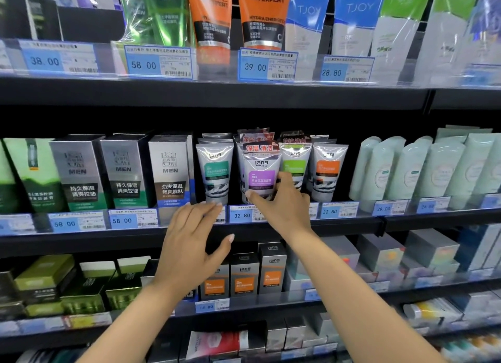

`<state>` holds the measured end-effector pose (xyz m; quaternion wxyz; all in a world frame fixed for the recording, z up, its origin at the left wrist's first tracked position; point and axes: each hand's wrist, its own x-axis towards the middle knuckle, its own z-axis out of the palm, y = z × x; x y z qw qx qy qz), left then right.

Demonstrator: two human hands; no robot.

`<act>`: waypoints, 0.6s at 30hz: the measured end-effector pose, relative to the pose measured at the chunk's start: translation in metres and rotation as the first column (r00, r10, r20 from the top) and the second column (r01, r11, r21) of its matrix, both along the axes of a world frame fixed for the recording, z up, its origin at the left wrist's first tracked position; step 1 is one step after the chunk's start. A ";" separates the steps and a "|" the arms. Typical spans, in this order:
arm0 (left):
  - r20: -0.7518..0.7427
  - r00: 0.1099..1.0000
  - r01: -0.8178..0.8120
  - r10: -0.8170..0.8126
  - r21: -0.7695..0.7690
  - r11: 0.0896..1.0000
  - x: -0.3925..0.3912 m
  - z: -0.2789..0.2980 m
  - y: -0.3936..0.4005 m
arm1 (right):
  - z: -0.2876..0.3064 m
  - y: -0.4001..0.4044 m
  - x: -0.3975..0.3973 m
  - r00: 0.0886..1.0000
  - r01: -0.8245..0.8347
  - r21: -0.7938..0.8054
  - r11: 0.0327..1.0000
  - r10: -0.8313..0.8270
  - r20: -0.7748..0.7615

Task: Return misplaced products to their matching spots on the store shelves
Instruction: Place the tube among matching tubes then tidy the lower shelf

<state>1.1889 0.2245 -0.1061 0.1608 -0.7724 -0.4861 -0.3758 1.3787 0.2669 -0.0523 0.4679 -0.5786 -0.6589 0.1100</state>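
A silver Lang tube with a purple label and a red header stands on the middle shelf, in front of more purple-label tubes. My right hand grips its lower right side, thumb under it and fingers on its edge. To its left stands a teal-label Lang tube; to its right stand a green-label tube and an orange-label tube. My left hand hovers open in front of the shelf edge, below the teal tube, holding nothing.
Silver MEN boxes fill the middle shelf's left; pale green bottles fill its right. The top shelf holds orange L'Oreal tubes and blue TJOY tubes. Below are Lang boxes and olive boxes. Blue price tags line the edges.
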 end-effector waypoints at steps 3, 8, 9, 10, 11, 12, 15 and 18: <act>-0.023 1.000 -0.020 0.019 -0.042 0.999 -0.002 0.004 -0.003 | -0.001 -0.009 0.011 0.994 -0.077 0.006 0.997 0.078 -0.078; -0.039 0.998 0.048 -0.045 0.065 0.997 -0.005 0.011 -0.021 | -0.005 -0.046 0.036 0.991 -0.135 0.126 0.983 0.135 0.014; -0.038 0.998 0.060 -0.056 0.085 0.995 -0.007 0.010 -0.027 | -0.009 -0.053 0.039 0.989 -0.147 0.145 0.979 0.143 0.039; -0.032 0.998 0.063 -0.060 0.090 0.994 -0.010 0.008 -0.033 | -0.014 -0.060 0.040 0.986 -0.164 0.148 0.975 0.156 0.064; -0.026 0.998 0.061 -0.059 0.083 0.995 -0.014 0.003 -0.039 | -0.021 -0.065 0.040 0.981 -0.188 0.136 0.973 0.178 0.082; -0.022 0.998 0.056 -0.055 0.064 0.996 -0.019 -0.003 -0.046 | -0.030 -0.071 0.039 0.974 -0.218 0.116 0.969 0.208 0.093; -0.015 0.999 0.045 -0.045 -0.031 0.999 -0.038 -0.032 -0.065 | -0.061 -0.080 0.030 0.951 -0.289 0.070 0.955 0.279 0.133; 0.007 1.000 0.019 -0.018 -0.114 0.993 -0.066 -0.059 -0.086 | -0.094 -0.085 0.012 0.925 -0.344 -0.022 0.939 0.343 0.164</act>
